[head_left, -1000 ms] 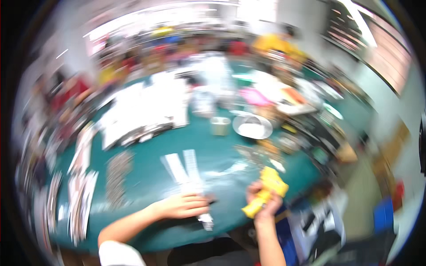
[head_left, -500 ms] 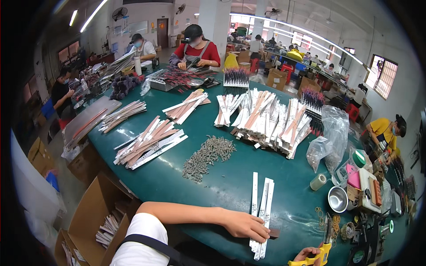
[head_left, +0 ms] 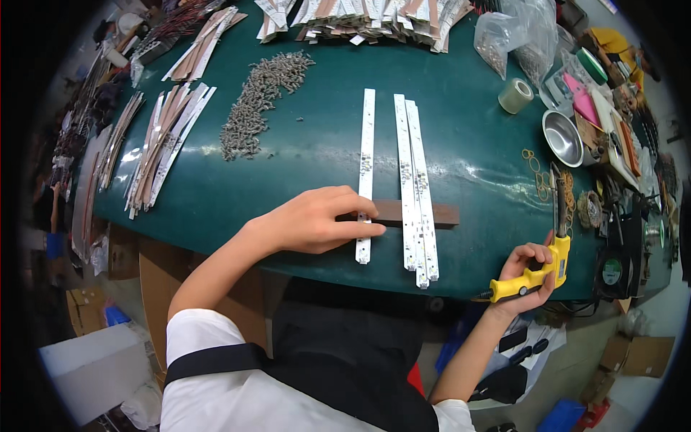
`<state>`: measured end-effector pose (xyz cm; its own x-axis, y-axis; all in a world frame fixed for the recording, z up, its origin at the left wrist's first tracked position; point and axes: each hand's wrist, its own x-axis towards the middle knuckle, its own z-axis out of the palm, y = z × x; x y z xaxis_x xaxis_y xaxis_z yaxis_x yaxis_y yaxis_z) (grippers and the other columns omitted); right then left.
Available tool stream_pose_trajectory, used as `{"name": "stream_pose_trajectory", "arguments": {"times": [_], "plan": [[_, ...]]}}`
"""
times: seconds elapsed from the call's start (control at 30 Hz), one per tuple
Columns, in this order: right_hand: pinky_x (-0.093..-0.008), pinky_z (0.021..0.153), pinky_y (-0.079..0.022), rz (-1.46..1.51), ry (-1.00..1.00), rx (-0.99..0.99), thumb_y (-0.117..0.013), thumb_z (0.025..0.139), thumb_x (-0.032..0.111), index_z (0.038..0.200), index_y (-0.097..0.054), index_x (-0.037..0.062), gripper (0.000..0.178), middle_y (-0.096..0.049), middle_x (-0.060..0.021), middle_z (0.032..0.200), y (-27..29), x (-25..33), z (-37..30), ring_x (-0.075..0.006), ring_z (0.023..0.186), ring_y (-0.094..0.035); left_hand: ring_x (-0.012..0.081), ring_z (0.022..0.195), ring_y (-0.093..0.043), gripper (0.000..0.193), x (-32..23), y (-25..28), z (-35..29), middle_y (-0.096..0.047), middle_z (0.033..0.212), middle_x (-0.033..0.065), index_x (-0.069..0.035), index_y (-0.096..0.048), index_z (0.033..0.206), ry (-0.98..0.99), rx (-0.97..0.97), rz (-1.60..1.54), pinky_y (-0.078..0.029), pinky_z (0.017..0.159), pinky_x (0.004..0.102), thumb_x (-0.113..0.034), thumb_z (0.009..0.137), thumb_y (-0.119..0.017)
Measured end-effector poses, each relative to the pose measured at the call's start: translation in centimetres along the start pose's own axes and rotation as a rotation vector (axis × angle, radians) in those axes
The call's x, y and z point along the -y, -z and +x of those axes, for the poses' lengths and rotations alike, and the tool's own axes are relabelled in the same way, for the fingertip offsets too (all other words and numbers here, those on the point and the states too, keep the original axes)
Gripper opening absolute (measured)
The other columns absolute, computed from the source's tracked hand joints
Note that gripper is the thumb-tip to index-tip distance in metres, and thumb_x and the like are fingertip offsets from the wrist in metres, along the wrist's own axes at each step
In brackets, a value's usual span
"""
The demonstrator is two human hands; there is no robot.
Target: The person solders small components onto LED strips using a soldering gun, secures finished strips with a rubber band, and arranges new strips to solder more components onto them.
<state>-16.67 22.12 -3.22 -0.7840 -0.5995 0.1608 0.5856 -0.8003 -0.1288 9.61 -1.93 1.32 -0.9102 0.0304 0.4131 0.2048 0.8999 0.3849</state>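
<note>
At the near edge of the green table (head_left: 309,151), from the head view, we note our left hand (head_left: 317,219) laid over a single white strip (head_left: 367,162). Thumb and forefinger stand apart, tips just past the strip's right edge; whether they pinch it, we cannot tell. The strip runs away from us and crosses a dark brown bar (head_left: 390,211), whose left part the hand mostly hides. Just to the right, overlapping white strips (head_left: 405,180) cross the same bar, their near ends uneven.

Right hand (head_left: 525,263): fingers clamped round the handle of a yellow soldering iron (head_left: 561,252), its metal end pointing away from us. Beside that end we log tan rubber bands (head_left: 531,160); beyond them, a metal bowl (head_left: 563,138), a roll of tape (head_left: 516,96) and clear plastic bags (head_left: 497,43).

Left of the working spot, small grey parts (head_left: 259,101) lie in a long pile. Farther left we find a loose bundle of strips (head_left: 165,144); on the far side, a large heap of strips (head_left: 367,18).
</note>
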Motion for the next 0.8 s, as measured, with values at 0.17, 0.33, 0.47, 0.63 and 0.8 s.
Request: {"name": "stream_pose_trajectory", "arguments": {"times": [0.17,0.33,0.47,0.63,0.8], "plan": [[-0.0328,0.091,-0.039,-0.021,-0.015,-0.012,-0.06,0.081,0.009,0.144,-0.021,-0.004,0.075,-0.047,-0.0041,0.094,0.0,0.5,-0.8,-0.0169,0.09,-0.047,0.0244,0.087,-0.061,0.035,-0.3,-0.7,0.0,-0.063,0.103,0.007,-0.007,-0.067,0.102,-0.003,-0.057,0.048,-0.052,0.072,0.0354,0.001,0.068,-0.068],[-0.0342,0.091,-0.04,0.021,-0.007,-0.015,-0.057,0.08,0.002,0.143,-0.023,-0.0053,0.072,-0.048,-0.0048,0.094,-0.2,0.9,-1.3,-0.0171,0.091,-0.047,0.0226,0.085,-0.059,0.037,-1.4,-0.4,0.2,-0.067,0.108,0.0021,-0.01,-0.069,0.102,0.047,0.007,0.0,-0.048,0.072,0.0321,0.003,0.067,-0.066],[-0.0338,0.092,-0.04,0.008,-0.002,-0.018,-0.057,0.08,0.001,0.144,-0.022,-0.0057,0.072,-0.048,-0.0051,0.095,-0.5,0.7,-1.2,-0.0172,0.092,-0.047,0.0203,0.088,-0.059,0.032,-1.4,-0.4,-0.7,-0.066,0.109,-0.0029,-0.013,-0.068,0.101,0.107,-0.001,-0.047,-0.047,0.072,0.0314,-0.004,0.07,-0.068],[-0.0302,0.085,-0.044,-0.115,0.016,-0.108,-0.056,0.08,0.0,0.144,-0.022,-0.0034,0.073,-0.049,-0.0076,0.099,-1.9,0.0,-1.3,-0.0175,0.093,-0.046,0.0187,0.083,-0.059,0.029,-1.9,-0.9,-1.6,-0.067,0.111,-0.0023,-0.013,-0.07,0.102,-0.039,-0.129,0.062,-0.046,0.071,0.0294,-0.007,0.073,-0.071],[-0.018,0.045,-0.041,-0.852,-0.014,0.014,-0.062,0.079,0.006,0.137,-0.031,-0.0019,0.066,-0.054,-0.014,0.101,-2.8,0.8,-3.8,-0.0151,0.085,-0.049,0.019,0.088,-0.059,0.036,-2.8,-0.6,-2.5,-0.067,0.112,-0.001,-0.013,-0.07,0.104,0.085,-0.029,0.041,-0.045,0.075,0.0306,-0.004,0.069,-0.07]]}}
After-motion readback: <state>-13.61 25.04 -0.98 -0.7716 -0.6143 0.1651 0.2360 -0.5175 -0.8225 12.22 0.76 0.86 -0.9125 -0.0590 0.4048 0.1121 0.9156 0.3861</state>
